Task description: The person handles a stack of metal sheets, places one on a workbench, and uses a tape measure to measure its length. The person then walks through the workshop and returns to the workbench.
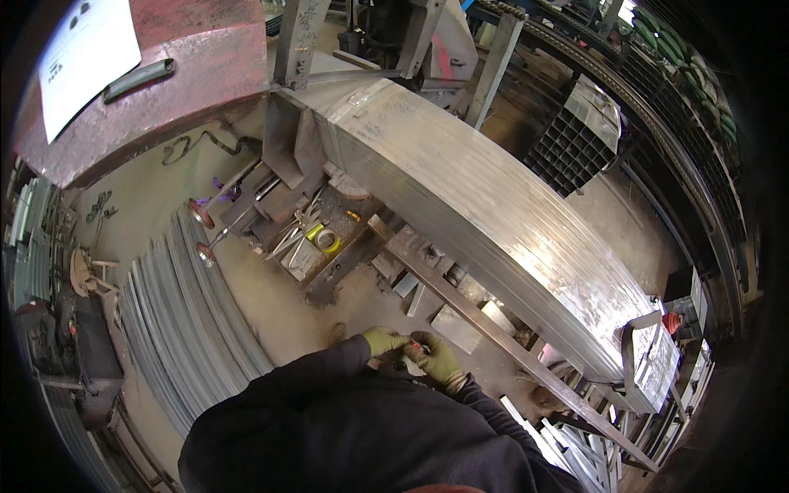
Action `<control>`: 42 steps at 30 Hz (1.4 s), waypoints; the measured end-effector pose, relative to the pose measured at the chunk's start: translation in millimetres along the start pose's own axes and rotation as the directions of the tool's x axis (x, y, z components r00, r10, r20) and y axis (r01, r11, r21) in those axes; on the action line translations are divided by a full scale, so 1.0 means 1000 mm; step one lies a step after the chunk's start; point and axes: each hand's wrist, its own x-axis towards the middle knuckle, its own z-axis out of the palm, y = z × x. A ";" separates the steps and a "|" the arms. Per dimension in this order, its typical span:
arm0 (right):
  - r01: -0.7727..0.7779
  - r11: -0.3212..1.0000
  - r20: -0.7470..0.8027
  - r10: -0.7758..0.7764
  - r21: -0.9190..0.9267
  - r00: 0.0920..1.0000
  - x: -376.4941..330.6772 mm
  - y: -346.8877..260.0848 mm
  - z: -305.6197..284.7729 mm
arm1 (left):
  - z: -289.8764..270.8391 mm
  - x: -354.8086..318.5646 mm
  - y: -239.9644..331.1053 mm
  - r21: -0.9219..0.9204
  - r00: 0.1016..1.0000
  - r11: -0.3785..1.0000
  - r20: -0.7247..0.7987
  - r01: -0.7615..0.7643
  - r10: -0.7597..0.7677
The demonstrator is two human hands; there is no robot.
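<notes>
My left hand (385,340) and my right hand (437,361) meet close in front of my chest, both in yellow-green work gloves. Their fingers are closed and pressed together at the tips. A small item with a reddish spot (417,347) shows between them, too small and too covered to name. A greyish-white patch (413,367) lies just below the fingers; its kind is unclear. The dark sleeves of my jacket (320,411) hide what is directly beneath the hands.
A long strapped bundle of metal tubes (493,222) slants along the right, beside a narrow steel bar (493,329). Long grey metal lengths (185,304) lie at left. Ahead, a low bench holds a yellow ring-shaped roll (327,240). A reddish steel surface (205,49) carries a paper sheet (86,62).
</notes>
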 end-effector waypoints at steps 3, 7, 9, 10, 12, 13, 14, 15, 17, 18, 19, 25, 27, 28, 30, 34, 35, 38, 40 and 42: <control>-0.003 0.983 0.055 -0.007 0.182 0.998 -0.004 -0.001 -0.011 | 0.010 -0.007 0.011 -0.073 0.994 0.992 -0.047 -0.105 0.102; -0.039 0.960 0.171 -0.010 0.278 0.985 -0.003 -0.011 -0.019 | 0.017 -0.027 0.028 -0.078 0.989 0.988 -0.070 -0.133 0.127; -0.024 0.976 0.239 -0.029 0.215 0.970 -0.002 -0.019 -0.024 | 0.020 -0.036 0.031 -0.128 0.979 0.973 -0.087 -0.194 0.184; 0.016 0.989 0.243 -0.052 0.146 0.969 -0.002 -0.024 -0.025 | 0.020 -0.040 0.032 -0.101 0.977 0.977 -0.114 -0.190 0.179; 0.008 0.992 0.276 -0.044 0.129 0.960 -0.003 -0.032 -0.027 | 0.020 -0.045 0.031 -0.116 0.971 0.975 -0.171 -0.191 0.170; 0.022 0.990 0.291 -0.061 0.137 0.955 -0.003 -0.035 -0.028 | 0.018 -0.047 0.031 -0.157 0.966 0.968 -0.200 -0.196 0.163; 0.033 0.989 0.307 -0.077 0.145 0.949 -0.003 -0.037 -0.030 | 0.015 -0.048 0.030 -0.219 0.965 0.955 -0.215 -0.200 0.153; 0.024 0.989 0.326 -0.071 0.145 0.943 -0.003 -0.037 -0.031 | 0.009 -0.051 0.030 -0.241 0.948 0.937 -0.255 -0.254 0.192; -0.019 0.986 0.377 -0.045 0.164 0.925 -0.002 -0.034 -0.035 | -0.006 -0.057 0.034 -0.310 0.916 0.891 -0.330 -0.332 0.227; -0.050 0.984 0.404 -0.023 0.168 0.914 -0.001 -0.031 -0.036 | -0.013 -0.062 0.037 -0.316 0.883 0.869 -0.401 -0.382 0.242; -0.065 0.979 0.416 -0.021 0.192 0.909 0.000 -0.027 -0.037 | -0.021 -0.069 0.042 -0.354 0.863 0.825 -0.419 -0.442 0.282; 0.020 0.972 0.328 -0.098 0.234 0.940 0.013 -0.004 -0.032 | -0.049 -0.112 0.094 -0.400 0.774 0.731 -0.572 -0.553 0.273; 0.028 0.968 0.359 -0.119 0.249 0.926 0.016 -0.001 -0.032 | -0.055 -0.123 0.111 -0.363 0.714 0.685 -0.616 -0.631 0.332; 0.022 0.972 0.370 -0.110 0.233 0.922 0.017 0.000 -0.033 | -0.061 -0.131 0.119 -0.384 0.706 0.649 -0.617 -0.657 0.349; 0.044 0.972 0.399 -0.135 0.229 0.907 0.016 0.003 -0.040 | -0.077 -0.147 0.132 -0.391 0.629 0.520 -0.643 -0.760 0.437; -0.057 0.987 0.440 -0.016 0.152 0.898 0.014 0.006 -0.053 | -0.112 -0.186 0.157 -0.319 0.468 0.364 -0.749 -0.875 0.470; -0.069 0.984 0.444 -0.010 0.162 0.896 0.014 0.006 -0.055 | -0.119 -0.194 0.164 -0.283 0.440 0.369 -0.767 -0.885 0.467; -0.092 0.987 0.454 0.023 0.131 0.891 0.016 0.002 -0.055 | -0.134 -0.214 0.184 -0.115 0.340 0.421 -0.790 -0.900 0.511; -0.109 0.989 0.446 0.052 0.102 0.893 0.017 -0.004 -0.056 | -0.138 -0.221 0.195 -0.029 0.339 0.492 -0.760 -0.870 0.555; -0.107 0.989 0.435 0.054 0.098 0.899 0.016 -0.010 -0.062 | -0.144 -0.230 0.207 0.102 0.364 0.631 -0.743 -0.769 0.562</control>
